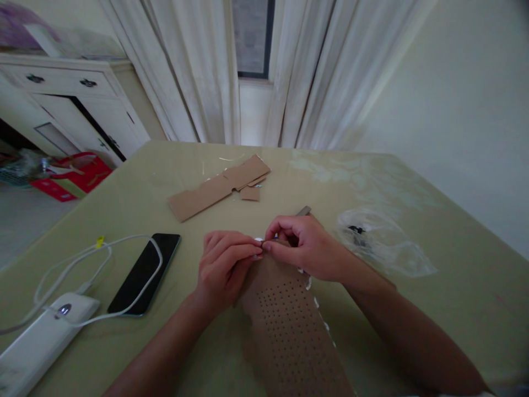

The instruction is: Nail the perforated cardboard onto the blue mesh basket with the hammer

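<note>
A long brown piece of cardboard (297,331), dotted with rows of small dark holes, stretches from the near edge of the view up to my hands. White scraps or stitches line its right edge. My left hand (225,264) pinches the far end of the cardboard with bent fingers. Close against it, my right hand (303,245) has thumb and forefinger closed at the same edge. A small white bit shows between the fingertips; what exactly it is I cannot make out. Behind my right hand the tip of a flat grey strip (305,210) sticks out.
Cut cardboard pieces (219,190) lie farther back on the table (330,182). At left are a black-screened phone (140,275), a white cable (103,242) across it and a white power strip (45,344). A clear plastic bag (384,242) with small black parts lies right.
</note>
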Tool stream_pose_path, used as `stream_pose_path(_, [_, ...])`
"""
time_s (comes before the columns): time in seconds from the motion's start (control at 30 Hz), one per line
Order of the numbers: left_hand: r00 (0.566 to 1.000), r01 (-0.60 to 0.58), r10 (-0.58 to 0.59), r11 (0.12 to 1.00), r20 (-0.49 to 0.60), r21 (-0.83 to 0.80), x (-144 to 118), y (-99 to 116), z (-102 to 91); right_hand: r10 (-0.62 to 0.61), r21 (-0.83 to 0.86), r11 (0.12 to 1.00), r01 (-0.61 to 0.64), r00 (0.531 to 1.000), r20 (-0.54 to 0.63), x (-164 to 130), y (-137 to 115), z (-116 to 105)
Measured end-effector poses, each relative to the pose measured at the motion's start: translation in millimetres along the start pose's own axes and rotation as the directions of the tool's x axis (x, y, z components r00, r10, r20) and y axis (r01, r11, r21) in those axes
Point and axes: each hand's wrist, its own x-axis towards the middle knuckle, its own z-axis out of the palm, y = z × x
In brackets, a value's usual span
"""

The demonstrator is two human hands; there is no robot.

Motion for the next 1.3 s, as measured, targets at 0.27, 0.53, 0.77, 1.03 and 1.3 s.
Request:
stream_pose_path(0.27, [0.996,0.001,-0.008,0.997,-0.092,-0.075,-3.1,3.7,4.1,-0.020,-0.012,1.000,0.020,1.000,0.000,-3.3,-6.1,0.0])
stream_pose_path(0.53, [0.996,0.017,-0.023,0.998,-0.085,-0.065,-10.8,0.6,4.8,-0.030,-0.032,0.999,0.030,1.000,0.001,-5.0,-10.0,0.8])
stream_pose_path(0.77, [0.997,0.019,-0.023,0.998,-0.078,-0.056,-12.3,-0.9,4.8,-0.022,-0.018,1.000,0.022,1.000,0.002,-4.0,-8.6,1.3])
stream_pose_path(1.03, [0.997,0.034,-0.035,0.999,-0.073,-0.018,-10.6,0.4,4.0,-0.004,-0.024,1.000,0.004,1.000,0.006,-3.6,-9.9,1.0])
stream_pose_path(1.3, [0.997,0.031,-0.032,0.999,-0.074,-0.021,-10.9,-0.9,4.3,0.003,-0.008,1.000,-0.003,1.000,0.014,-3.6,-8.5,0.6])
